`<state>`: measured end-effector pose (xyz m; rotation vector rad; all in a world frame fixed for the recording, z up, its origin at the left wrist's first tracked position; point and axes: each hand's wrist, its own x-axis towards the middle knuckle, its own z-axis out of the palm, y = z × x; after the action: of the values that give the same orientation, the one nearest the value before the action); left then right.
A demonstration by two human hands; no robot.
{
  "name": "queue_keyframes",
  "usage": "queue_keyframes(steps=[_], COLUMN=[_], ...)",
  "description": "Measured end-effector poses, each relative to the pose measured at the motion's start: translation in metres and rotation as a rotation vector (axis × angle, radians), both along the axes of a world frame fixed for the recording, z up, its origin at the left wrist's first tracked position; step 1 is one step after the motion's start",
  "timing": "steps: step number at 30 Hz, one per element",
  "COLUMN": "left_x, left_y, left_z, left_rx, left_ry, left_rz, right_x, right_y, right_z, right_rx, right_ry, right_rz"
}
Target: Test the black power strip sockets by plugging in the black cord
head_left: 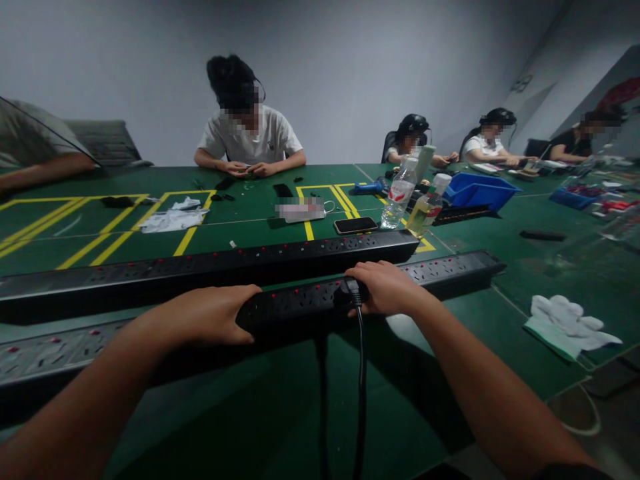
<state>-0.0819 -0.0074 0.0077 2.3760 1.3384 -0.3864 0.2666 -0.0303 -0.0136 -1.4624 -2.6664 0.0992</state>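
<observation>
A long black power strip point(295, 303) with rows of sockets and small red lights runs across the table in front of me. My left hand point(225, 313) is closed around it left of the middle, thumb on the near side. Further right, my right hand point(383, 287) grips the same strip, fingers over its top. Just beside the right hand, a black plug point(353, 291) sits in one of the sockets, and its cable point(361, 380) hangs toward me. Behind lies a second long power strip point(240, 262), parallel and untouched.
Beyond the strips are a phone point(356, 225), a water bottle point(399, 197), a bottle of yellow liquid point(426, 208) and a blue bin point(483, 192). White gloves point(567, 323) lie at right. Several people sit around the green table point(500, 353); one person point(250, 137) is opposite.
</observation>
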Motion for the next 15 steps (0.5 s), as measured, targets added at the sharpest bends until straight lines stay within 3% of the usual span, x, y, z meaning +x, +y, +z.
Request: queue_keyframes(steps=[9,12,15], left_x=[0.018,0.019,0.031], left_y=[-0.005,-0.007,-0.012], left_z=[-0.005,-0.007,-0.009], left_rx=[0.118,0.114,0.201], left_ry=[0.01,-0.047,-0.152], left_rz=[-0.072,-0.092,-0.189], right_x=[0.027,0.035,0.036], right_y=[0.002,0.0,-0.005], right_z=[0.012,0.02,0.03], right_rx=[-0.132,-0.201,-0.14], right_ry=[0.03,0.151,0.37], right_rz=[-0.032,-0.002,0.009])
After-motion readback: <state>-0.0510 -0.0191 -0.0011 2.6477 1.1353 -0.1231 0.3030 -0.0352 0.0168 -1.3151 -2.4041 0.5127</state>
